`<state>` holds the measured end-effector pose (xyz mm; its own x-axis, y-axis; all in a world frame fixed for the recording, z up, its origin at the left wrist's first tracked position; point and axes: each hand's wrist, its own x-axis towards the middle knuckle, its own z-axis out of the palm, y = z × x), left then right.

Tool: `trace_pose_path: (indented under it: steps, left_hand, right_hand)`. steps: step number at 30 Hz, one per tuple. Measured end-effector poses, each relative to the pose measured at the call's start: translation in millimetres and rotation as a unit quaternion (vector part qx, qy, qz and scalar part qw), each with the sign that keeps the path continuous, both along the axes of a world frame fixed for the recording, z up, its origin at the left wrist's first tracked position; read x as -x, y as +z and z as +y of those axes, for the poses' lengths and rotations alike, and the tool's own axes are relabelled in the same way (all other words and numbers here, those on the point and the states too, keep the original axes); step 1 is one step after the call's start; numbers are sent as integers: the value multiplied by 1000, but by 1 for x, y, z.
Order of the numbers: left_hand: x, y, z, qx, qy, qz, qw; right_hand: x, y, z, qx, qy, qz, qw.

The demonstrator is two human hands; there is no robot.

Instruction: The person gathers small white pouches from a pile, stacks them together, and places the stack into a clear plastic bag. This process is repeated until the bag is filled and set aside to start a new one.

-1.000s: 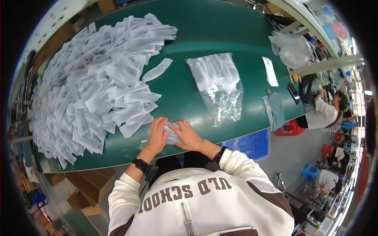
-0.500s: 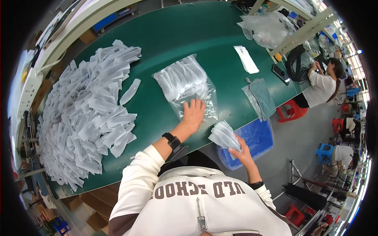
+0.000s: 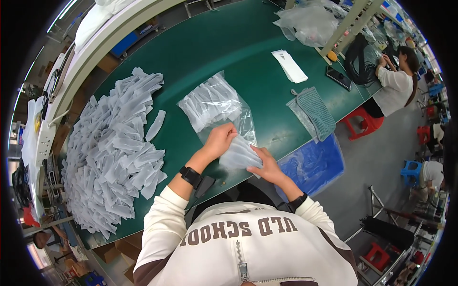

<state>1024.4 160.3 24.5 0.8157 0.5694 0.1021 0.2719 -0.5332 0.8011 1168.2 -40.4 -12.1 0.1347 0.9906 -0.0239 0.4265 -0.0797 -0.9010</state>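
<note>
A clear plastic bag (image 3: 210, 102) filled with a row of translucent whitish pieces lies on the green table in front of me. My left hand (image 3: 220, 140) is closed at the near end of this bag, its fingers pinching the film. In my right hand (image 3: 268, 166) is a fanned stack of translucent strips (image 3: 241, 155), its far end up against the bag's mouth. Whether the stack's tip is inside the film I cannot tell. To the left spreads a large heap of similar loose strips (image 3: 114, 148), and a single strip (image 3: 156, 125) lies apart beside it.
Right of the bag lie white paper cards (image 3: 289, 66), a folded grey-green cloth (image 3: 315, 112) and a phone (image 3: 338, 77). A blue bin (image 3: 315, 164) stands below the table's near edge. Farther right a co-worker (image 3: 398, 81) sits near black cords and a red stool (image 3: 362, 125).
My right hand has brought the stack leftward from the table's edge to the bag's mouth. My left hand has gone from lying spread on the bag to pinching its near end.
</note>
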Motion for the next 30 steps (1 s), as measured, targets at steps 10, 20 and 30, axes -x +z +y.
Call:
trace_pose_path:
  steps: [10, 20, 30]
  left_hand:
    - [-2, 41, 2, 36, 37, 12, 999]
    - [6, 12, -5, 5, -8, 1, 1000]
    - [55, -13, -25, -13, 151, -22, 988]
  right_hand:
    - [58, -38, 106, 63, -177, 424, 886]
    - [17, -42, 105, -107, -187, -322, 922]
    - [-26, -36, 129, -193, -91, -382, 899]
